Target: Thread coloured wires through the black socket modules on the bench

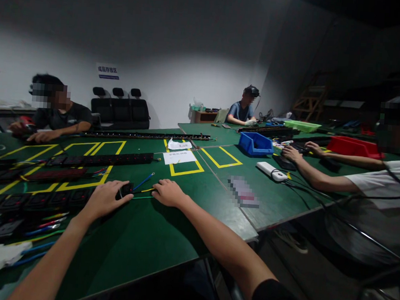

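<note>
A long black power strip (76, 196) with square sockets lies on the green table at the left. My left hand (107, 200) is closed over its right end, thumb and fingers around the end block. Out of that end come a blue wire (145, 182) tipped with a ring terminal, a yellow wire (147, 190) and a green wire (142, 197). My right hand (169, 193) is just to the right, its fingers curled and pinching the yellow wire's end. The green wire runs toward the underside of that hand, where its end is hidden.
More power strips (103, 159) and loose wires lie to the left. Paper labels (179, 157) and yellow tape rectangles mark the green table (195, 223). Right of the seam are a phone (243, 192), white power bank (271, 171), blue bin (255, 144) and red bin (354, 147). Three co-workers sit around.
</note>
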Action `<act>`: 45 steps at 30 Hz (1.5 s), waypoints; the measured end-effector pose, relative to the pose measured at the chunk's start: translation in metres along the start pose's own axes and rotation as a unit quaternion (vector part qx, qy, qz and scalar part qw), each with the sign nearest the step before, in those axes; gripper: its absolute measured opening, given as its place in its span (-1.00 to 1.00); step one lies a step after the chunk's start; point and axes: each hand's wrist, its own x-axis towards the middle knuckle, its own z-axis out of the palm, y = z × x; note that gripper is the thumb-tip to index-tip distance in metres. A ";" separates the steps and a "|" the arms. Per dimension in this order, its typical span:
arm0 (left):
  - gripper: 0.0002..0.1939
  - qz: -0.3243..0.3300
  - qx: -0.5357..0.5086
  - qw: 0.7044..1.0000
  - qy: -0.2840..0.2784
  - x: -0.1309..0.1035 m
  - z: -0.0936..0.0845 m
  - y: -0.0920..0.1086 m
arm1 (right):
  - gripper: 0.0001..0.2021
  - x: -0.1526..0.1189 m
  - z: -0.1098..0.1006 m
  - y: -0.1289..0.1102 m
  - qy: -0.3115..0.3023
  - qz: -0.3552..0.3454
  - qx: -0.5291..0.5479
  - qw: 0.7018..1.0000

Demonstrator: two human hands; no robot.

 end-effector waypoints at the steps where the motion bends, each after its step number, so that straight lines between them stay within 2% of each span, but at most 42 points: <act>1: -0.22 -0.001 0.000 1.000 -0.001 0.000 0.000 0.000 | -0.59 0.000 0.000 0.000 -0.001 0.001 0.000 1.000; 33: -0.17 -0.016 -0.020 1.000 -0.006 0.005 0.001 -0.006 | -0.59 0.003 -0.003 -0.002 -0.009 0.005 -0.006 1.000; 45: -0.26 -0.007 -0.014 1.000 0.010 -0.001 0.000 0.000 | -0.61 0.001 -0.003 -0.002 -0.006 0.004 0.002 1.000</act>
